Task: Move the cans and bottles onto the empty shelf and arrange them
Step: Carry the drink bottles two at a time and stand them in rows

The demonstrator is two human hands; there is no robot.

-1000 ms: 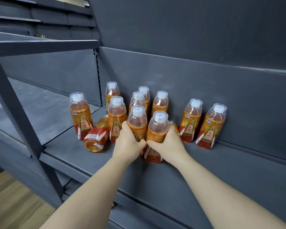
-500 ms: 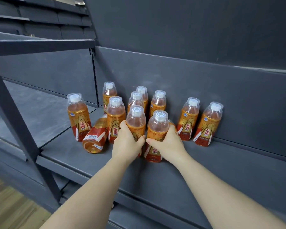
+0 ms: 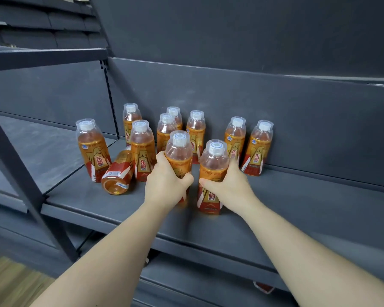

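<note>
Several orange drink bottles with clear caps stand on a dark grey shelf (image 3: 297, 200). My left hand (image 3: 166, 185) grips one bottle (image 3: 179, 151) round its body. My right hand (image 3: 228, 185) grips another bottle (image 3: 213, 165) just to the right of it. Both held bottles are upright, near the shelf's front half, with a small gap between them. Behind them stand more bottles in a cluster, and two bottles (image 3: 256, 149) stand against the back wall on the right. One bottle (image 3: 118, 176) lies on its side at the left, its bottom facing me.
A single upright bottle (image 3: 92, 149) stands at the far left near the shelf joint. A slanted metal post (image 3: 20, 173) crosses the left foreground. Another shelf section (image 3: 31, 151) extends to the left. A lower shelf lies beneath, wooden floor at bottom left.
Both hands have drawn their bottles toward me and slightly apart, away from the cluster. The view has shifted a little.
</note>
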